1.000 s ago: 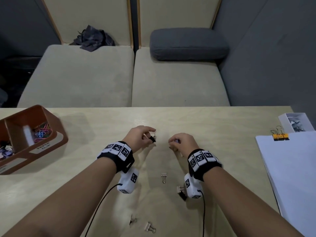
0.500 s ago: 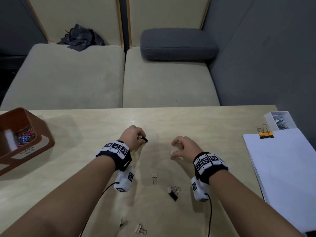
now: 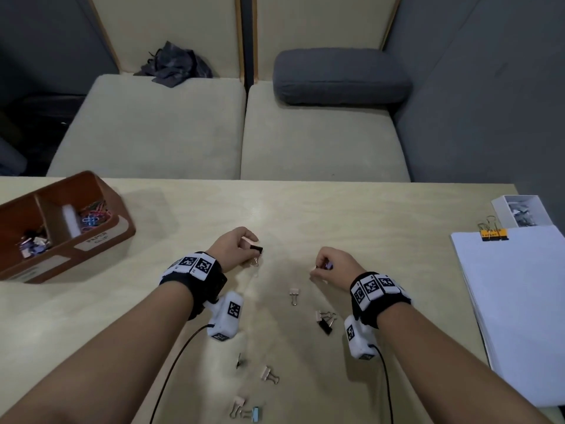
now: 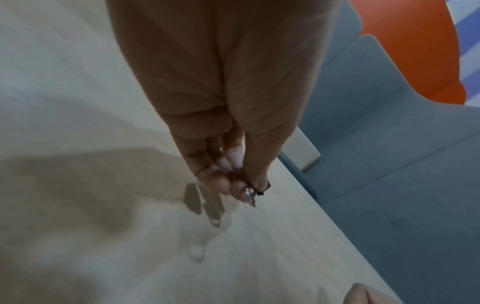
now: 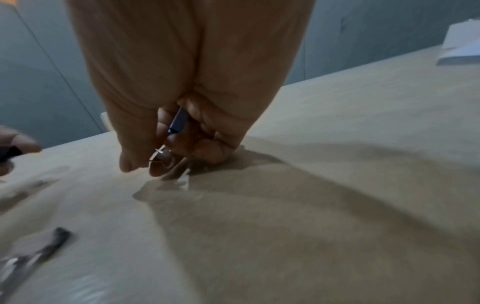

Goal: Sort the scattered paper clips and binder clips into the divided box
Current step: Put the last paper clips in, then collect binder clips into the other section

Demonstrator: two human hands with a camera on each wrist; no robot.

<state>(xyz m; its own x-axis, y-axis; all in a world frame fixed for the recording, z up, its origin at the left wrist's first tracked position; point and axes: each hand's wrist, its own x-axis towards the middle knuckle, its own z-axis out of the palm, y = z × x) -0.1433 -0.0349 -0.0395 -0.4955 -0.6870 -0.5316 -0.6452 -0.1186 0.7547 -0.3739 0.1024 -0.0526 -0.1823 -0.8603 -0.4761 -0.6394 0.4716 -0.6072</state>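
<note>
My left hand (image 3: 241, 244) pinches a black binder clip (image 3: 256, 248) just above the table's middle; in the left wrist view the black binder clip (image 4: 262, 188) sits at my fingertips (image 4: 228, 185). My right hand (image 3: 328, 266) curls round a purple binder clip (image 3: 328, 265), seen in the right wrist view as a blue-purple binder clip (image 5: 178, 121) inside the fist. The brown divided box (image 3: 101, 240) stands at the far left with coloured paper clips (image 3: 93, 214) in one compartment and binder clips (image 3: 32, 243) in another. Several loose binder clips (image 3: 294, 293) lie between my forearms.
A stack of white paper (image 3: 516, 304) with a yellow binder clip (image 3: 492, 234) lies at the right edge, and a small white box (image 3: 519, 209) behind it. More clips (image 3: 269, 374) lie near the front edge. A beige sofa with a grey cushion (image 3: 339, 76) stands beyond the table.
Both hands have drawn slightly apart and stayed closed on their clips. The head view has swung back left, bringing the brown box further into view.
</note>
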